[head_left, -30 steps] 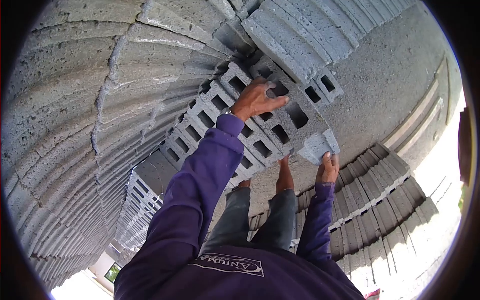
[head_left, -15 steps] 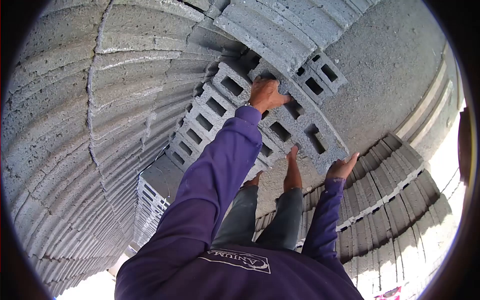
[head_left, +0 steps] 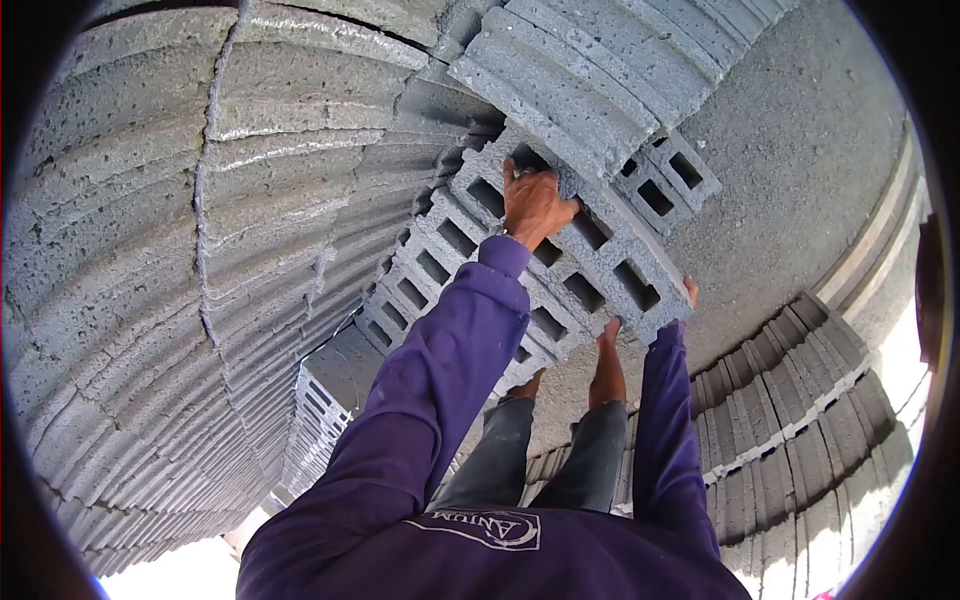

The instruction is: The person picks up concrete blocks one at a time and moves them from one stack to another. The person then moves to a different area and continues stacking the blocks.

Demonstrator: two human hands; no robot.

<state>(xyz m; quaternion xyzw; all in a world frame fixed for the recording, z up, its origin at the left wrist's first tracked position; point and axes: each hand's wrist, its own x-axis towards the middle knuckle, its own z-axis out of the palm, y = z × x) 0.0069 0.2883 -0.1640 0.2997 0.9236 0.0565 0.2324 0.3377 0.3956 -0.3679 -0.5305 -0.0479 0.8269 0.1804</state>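
Observation:
A grey hollow concrete block [head_left: 612, 256] lies at the end of a row of similar blocks, its holes facing me. My left hand [head_left: 540, 207] is closed on the block's upper part, with fingers and thumb hooked at its holes. At the block's lower right end is my right hand [head_left: 691, 291]. It wraps around the far side, so most of it is hidden and only a little of the fingers shows. Other hollow blocks [head_left: 470, 215] stand in a row to the left, close against this one.
A tall wall of stacked blocks [head_left: 290, 180] rises on the left. More blocks are piled at the top [head_left: 590, 80], beside a separate block [head_left: 668, 185] on the gritty ground [head_left: 780, 190]. Rows of blocks [head_left: 770, 380] stand at lower right. My bare feet [head_left: 607, 375] are close below the held block.
My right hand has gone from the block's lower end, thumb out, to around its far side. My left hand keeps its hold. The whole view has shifted slightly.

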